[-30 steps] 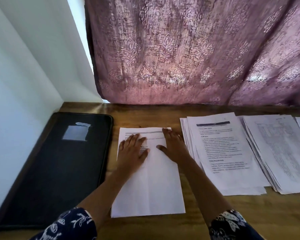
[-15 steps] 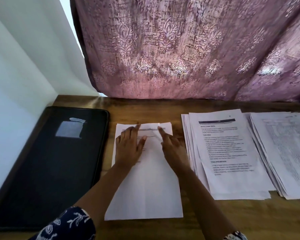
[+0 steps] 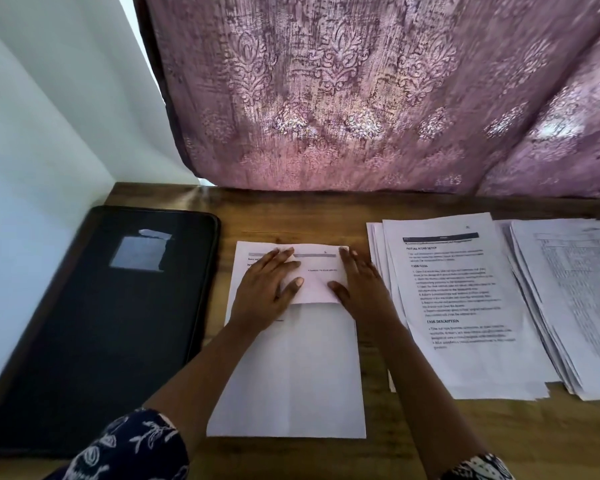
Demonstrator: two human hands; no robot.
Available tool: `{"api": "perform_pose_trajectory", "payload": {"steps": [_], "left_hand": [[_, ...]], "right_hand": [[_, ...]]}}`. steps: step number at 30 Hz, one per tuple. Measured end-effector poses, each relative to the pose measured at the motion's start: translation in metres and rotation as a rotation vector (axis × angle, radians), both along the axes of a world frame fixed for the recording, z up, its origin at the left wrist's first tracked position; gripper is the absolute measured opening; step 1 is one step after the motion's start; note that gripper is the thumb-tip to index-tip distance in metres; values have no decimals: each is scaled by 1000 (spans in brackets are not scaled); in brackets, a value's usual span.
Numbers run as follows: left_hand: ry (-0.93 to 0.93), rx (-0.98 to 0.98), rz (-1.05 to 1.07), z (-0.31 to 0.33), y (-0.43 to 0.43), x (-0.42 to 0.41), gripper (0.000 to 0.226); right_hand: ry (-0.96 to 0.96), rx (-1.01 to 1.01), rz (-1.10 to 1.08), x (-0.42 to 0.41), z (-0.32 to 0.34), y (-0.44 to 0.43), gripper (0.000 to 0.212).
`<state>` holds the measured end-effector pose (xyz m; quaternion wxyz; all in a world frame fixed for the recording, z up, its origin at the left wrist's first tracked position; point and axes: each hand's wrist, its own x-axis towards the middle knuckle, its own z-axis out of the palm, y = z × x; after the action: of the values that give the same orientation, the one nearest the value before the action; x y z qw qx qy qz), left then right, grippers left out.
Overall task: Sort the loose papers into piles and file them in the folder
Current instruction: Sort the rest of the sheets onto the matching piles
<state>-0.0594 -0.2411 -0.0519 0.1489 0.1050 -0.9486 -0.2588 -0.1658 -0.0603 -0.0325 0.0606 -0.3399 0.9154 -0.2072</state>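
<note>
A white printed sheet (image 3: 291,368) lies flat on the wooden table (image 3: 378,455), in front of me. Near its far edge a folded flap of paper (image 3: 317,285) lies on it between my hands. My left hand (image 3: 265,292) presses flat on the sheet's upper left, its fingertips and thumb touching the flap. The upper right edge of the flap is under the straight fingers of my right hand (image 3: 359,289). A closed black folder (image 3: 94,334) with a pale label lies to the left, against the wall.
Two piles of printed papers sit to the right: a text pile (image 3: 465,313) and a table-printed pile (image 3: 575,299) at the frame's edge. A mauve patterned curtain (image 3: 361,98) hangs behind the table. A white wall (image 3: 32,150) bounds the left side.
Both hands have slid toward the sheet's far edge and spread apart. A folded flap now lies between them at the top of the sheet.
</note>
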Motion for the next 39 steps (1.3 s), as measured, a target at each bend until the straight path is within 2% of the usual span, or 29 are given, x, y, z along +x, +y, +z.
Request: {"api": "perform_pose_trajectory", "payload": {"steps": [5,7,10,11,13,15,16,18,21,24,27,31,35,37,39], "left_hand": [[-28,-2,-1,-1,0,0,59],[-33,6,1,-1,0,0,60],[-25,40,4,2,1,1,60],[-18,55,3,3,2,1,60],[17,110,-3,5,2,3,62],[70,199,-12,6,1,4,66],[94,222,-26,6,2,4,66],[120,189,-66,5,1,3,64],[115,157,-111,4,-1,4,53],[124,164,-123,2,-3,5,45],[52,127,-88,2,-3,3,50],[19,107,-68,3,-1,4,53],[23,108,-55,3,0,4,55],[31,112,-53,3,0,4,55],[50,119,-60,3,0,5,55]], "right_hand": [[127,127,1,4,4,0,63],[75,14,-94,8,8,-3,63],[-201,-308,-304,13,12,-12,65],[-219,-354,-335,14,12,-14,64],[-64,-346,-258,18,12,-12,52],[280,-332,-1,23,5,-6,27],[417,-319,128,25,1,-1,23],[490,-269,276,29,-8,5,23],[328,-236,322,31,-10,11,31],[57,-274,214,23,5,12,38],[71,-130,94,6,13,5,39],[-9,111,65,2,11,2,61],[59,-5,-27,11,10,7,55],[-38,-115,-177,16,15,6,56],[-215,-203,-296,19,16,3,59]]}}
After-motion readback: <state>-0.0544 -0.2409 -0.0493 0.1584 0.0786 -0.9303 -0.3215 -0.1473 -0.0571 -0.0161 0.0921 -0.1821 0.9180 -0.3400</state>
